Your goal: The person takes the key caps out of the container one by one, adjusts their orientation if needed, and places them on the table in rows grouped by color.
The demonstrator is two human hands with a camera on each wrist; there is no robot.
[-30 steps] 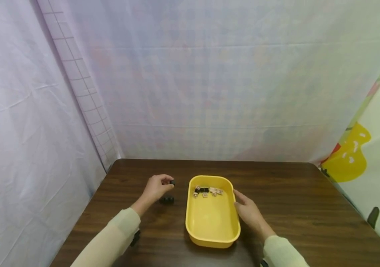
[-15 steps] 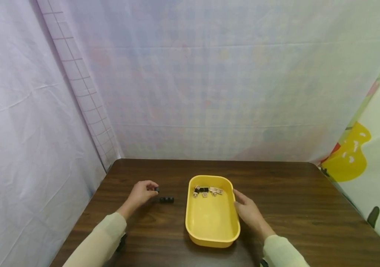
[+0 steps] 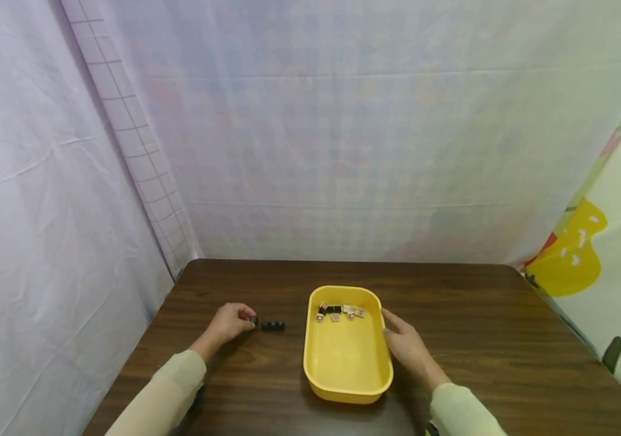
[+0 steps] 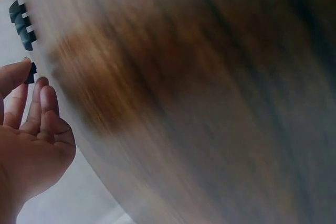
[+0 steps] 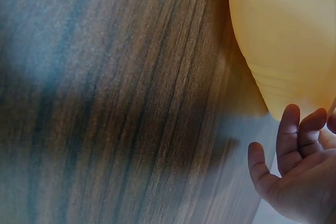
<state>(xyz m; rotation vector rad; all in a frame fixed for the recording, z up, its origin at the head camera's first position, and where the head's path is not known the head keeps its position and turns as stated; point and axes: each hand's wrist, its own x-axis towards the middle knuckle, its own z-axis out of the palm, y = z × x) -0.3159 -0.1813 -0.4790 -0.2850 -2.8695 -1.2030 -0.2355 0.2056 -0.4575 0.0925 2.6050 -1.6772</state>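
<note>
My left hand [image 3: 227, 323] pinches one small black keycap [image 3: 254, 320] between thumb and fingertips, low over the table. Just right of it lies a short row of black keycaps [image 3: 273, 326], with a narrow gap between. The left wrist view shows the pinched piece in line with this row [image 4: 23, 26]. A yellow plastic tray [image 3: 348, 392] stands right of the row. Several loose white and black keycaps [image 3: 335, 317] lie at its far end. Against the tray's right side rests my right hand [image 3: 407, 349], its fingers loosely bent and touching the outer wall.
The dark wood-grain table [image 3: 484, 339] extends around the tray on all sides. A pale curtain [image 3: 343, 151] hangs behind its far edge, and white sheets [image 3: 32, 212] hang at the left and right.
My left hand has moved left from near the tray, then down to the table beside the black row, still pinching the keycap. The right hand and the tray have stayed in place.
</note>
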